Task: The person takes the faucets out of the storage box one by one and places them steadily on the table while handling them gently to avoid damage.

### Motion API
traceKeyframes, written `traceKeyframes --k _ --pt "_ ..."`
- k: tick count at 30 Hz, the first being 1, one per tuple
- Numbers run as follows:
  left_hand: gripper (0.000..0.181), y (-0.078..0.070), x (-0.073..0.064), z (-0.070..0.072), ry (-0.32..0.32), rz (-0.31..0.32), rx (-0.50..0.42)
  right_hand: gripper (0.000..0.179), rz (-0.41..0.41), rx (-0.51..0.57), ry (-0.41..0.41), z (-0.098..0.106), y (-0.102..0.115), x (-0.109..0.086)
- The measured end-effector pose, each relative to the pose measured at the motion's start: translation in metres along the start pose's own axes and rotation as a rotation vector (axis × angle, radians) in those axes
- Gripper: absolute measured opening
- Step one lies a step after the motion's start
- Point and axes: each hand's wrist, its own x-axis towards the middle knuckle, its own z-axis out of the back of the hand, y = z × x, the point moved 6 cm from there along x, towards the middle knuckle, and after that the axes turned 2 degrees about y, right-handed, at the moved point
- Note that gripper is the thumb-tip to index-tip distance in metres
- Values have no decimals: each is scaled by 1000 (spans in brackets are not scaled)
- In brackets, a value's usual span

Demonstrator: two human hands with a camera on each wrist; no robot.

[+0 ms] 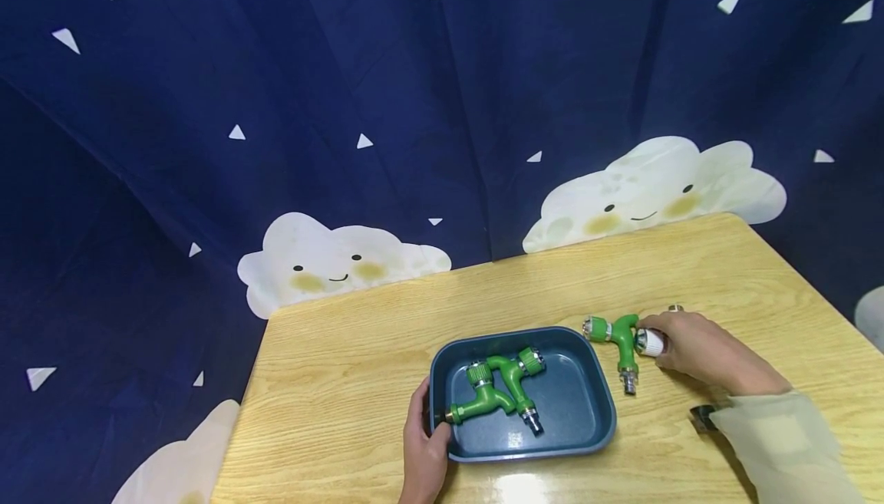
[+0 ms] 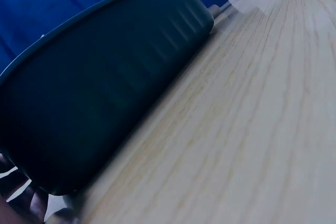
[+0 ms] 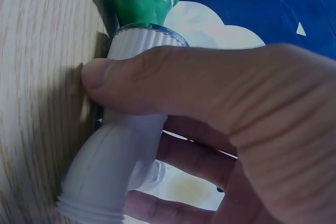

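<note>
My left hand point(image 1: 426, 443) grips the left wall of a dark blue plastic tray point(image 1: 599, 443), the thumb at its rim and fingers along the outside. Inside lie two green plastic taps, one with its knob toward the back point(image 1: 476, 404) and one slanting beside it point(image 1: 514, 381). At the right, my right hand point(image 1: 697, 347) holds a white tap point(image 3: 102, 163) by its ribbed knob, thumb across it. This tap lies low over the tabletop in the right wrist view. Another green tap point(image 1: 624, 335) lies on the table between the tray and that hand.
The pale wood table point(image 1: 331, 381) carries all of this. Behind it hangs a dark blue curtain point(image 1: 387, 90) printed with clouds and triangles. A small black object point(image 1: 703, 418) sits by the right sleeve point(image 1: 787, 443).
</note>
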Motion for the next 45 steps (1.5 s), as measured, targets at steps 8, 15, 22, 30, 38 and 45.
traceKeyframes --k 8,15,22,30,38,45 --pt "75 0 1 0 -5 22 31 32 10 -11 3 2 2 0" --pt "75 0 1 0 -12 15 33 33 11 -6 13 2 1 0" --pt "76 2 1 0 -10 3 10 37 20 -17 9 2 2 -1" --pt "75 2 0 1 -12 15 24 38 21 -16 1 5 4 -3" --pt "75 1 1 1 -6 15 16 40 2 -30 -3 7 5 -3" --pt "75 2 0 1 -20 1 12 44 8 -37 -12 9 6 -5"
